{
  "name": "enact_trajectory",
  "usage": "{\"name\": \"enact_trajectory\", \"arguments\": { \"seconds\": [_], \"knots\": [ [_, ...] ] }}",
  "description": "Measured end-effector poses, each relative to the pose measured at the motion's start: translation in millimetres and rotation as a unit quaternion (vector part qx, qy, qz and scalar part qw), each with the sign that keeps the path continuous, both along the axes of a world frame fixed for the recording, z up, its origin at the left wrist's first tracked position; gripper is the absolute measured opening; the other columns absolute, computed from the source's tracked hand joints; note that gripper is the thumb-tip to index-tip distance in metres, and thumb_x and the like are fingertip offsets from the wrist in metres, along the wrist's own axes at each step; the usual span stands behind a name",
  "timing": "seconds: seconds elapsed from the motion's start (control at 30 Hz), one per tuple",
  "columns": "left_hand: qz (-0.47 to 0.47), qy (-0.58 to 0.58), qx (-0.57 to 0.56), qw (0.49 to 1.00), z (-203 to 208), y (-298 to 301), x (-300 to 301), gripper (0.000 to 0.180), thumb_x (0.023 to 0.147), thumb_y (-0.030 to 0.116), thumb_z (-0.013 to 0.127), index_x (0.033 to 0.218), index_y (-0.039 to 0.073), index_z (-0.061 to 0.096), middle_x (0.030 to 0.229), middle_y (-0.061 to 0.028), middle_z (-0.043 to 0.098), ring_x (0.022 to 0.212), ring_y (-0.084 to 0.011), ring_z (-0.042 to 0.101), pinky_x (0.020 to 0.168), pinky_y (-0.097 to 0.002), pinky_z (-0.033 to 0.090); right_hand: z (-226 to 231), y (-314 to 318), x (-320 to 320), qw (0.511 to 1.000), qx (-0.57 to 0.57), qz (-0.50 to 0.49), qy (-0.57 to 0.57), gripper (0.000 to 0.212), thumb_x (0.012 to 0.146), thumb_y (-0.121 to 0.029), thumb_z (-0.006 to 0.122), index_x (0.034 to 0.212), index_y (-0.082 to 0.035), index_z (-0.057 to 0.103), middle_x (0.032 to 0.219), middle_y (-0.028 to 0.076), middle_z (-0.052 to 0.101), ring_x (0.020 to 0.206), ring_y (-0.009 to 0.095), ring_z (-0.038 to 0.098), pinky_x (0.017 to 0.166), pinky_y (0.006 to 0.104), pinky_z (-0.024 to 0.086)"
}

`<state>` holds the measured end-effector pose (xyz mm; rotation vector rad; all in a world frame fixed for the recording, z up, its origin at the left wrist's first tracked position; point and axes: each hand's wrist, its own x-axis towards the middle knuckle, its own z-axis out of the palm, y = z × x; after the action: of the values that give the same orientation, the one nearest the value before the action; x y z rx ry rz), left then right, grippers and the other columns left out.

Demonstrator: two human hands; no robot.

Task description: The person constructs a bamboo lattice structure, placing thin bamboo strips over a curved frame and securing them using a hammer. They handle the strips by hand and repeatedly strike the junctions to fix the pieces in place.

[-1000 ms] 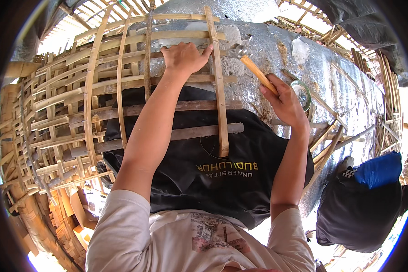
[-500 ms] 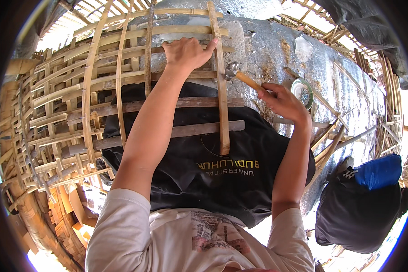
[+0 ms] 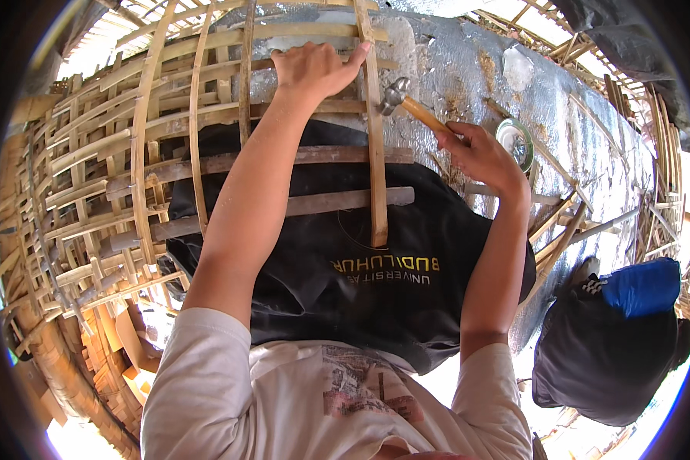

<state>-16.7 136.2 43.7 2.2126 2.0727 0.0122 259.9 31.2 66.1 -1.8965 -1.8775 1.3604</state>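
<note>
A bamboo lattice (image 3: pixel 139 153) of crossed strips lies across my lap and stretches to the left. My left hand (image 3: pixel 311 70) grips its far part, fingers curled over a crosswise strip and thumb against the lengthwise end strip (image 3: pixel 375 146). What the fingertips touch underneath is hidden. In my right hand (image 3: pixel 479 155) is a hammer (image 3: pixel 423 115), held by its wooden handle. Its metal head sits just right of the end strip; whether they touch I cannot tell. Beneath the lattice, black cloth with printed lettering (image 3: pixel 307 287) covers my lap.
Silvery foil sheeting (image 3: pixel 460 73) spreads ahead and right, with a round green-rimmed object (image 3: pixel 516 144) on it. Loose bamboo sticks (image 3: pixel 553 230) lie right of my forearm. A black bag (image 3: pixel 602 356) with a blue piece (image 3: pixel 642 287) stands at the right. Woven bamboo (image 3: pixel 103 349) is at lower left.
The lattice and both hands appear slightly higher in the picture. The hammer head is a little lower relative to the end strip. Both grips stay the same.
</note>
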Motion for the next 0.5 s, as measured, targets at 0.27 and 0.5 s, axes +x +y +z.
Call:
{"name": "enact_trajectory", "arguments": {
  "seconds": [0.27, 0.5],
  "knots": [
    [0.013, -0.008, -0.054, 0.998, 4.4, 0.9, 2.3, 0.088, 0.092, 0.078, 0.026, 0.075, 0.007, 0.074, 0.086, -0.0161, 0.073, 0.086, -0.0328, 0.070, 0.085, -0.0596, 0.043, -2.2, 1.7, -0.3, 1.000, 0.011, 0.004, -0.017, 0.050, 0.097, -0.052, 0.058, 0.105, -0.004, 0.069, 0.066, 0.011, 0.058, 0.063, 0.022, 0.058, 0.063, 0.0393, 0.045],
    [0.004, 0.010, -0.006, 1.000, -3.1, 1.3, -0.3, 0.092, 0.091, 0.081, 0.026, 0.074, 0.003, 0.073, 0.085, -0.0200, 0.072, 0.084, -0.0360, 0.071, 0.075, -0.0569, 0.049, -3.6, 0.2, -2.5, 1.000, 0.008, -0.003, -0.012, 0.050, 0.097, -0.052, 0.058, 0.106, -0.005, 0.069, 0.070, 0.010, 0.061, 0.065, 0.020, 0.059, 0.065, 0.0369, 0.047]
  ]
}}
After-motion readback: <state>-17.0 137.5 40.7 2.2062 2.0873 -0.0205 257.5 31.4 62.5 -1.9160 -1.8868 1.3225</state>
